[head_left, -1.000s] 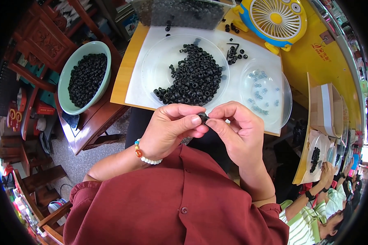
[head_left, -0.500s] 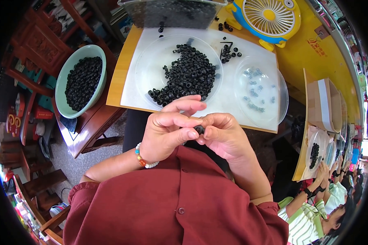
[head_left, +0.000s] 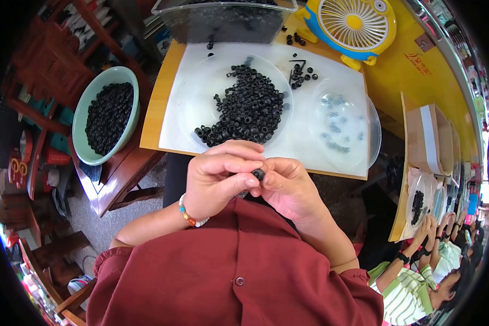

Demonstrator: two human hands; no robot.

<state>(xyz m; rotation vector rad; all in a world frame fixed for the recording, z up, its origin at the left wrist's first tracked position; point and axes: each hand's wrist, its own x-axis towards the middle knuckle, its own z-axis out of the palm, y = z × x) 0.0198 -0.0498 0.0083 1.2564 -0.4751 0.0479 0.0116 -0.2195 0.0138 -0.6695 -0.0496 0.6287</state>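
1. Setting: a small assembly workshop with hand-work stations in a row
2. Evidence: a yellow workbench carries a white work mat with a heap of small black parts
3. Bulk stock: a green bowl and a clear bin hold more identical parts
4. Adjacent station: a co-worker sits at the same bench with a similar dish of parts
5. Comfort item: a desk fan
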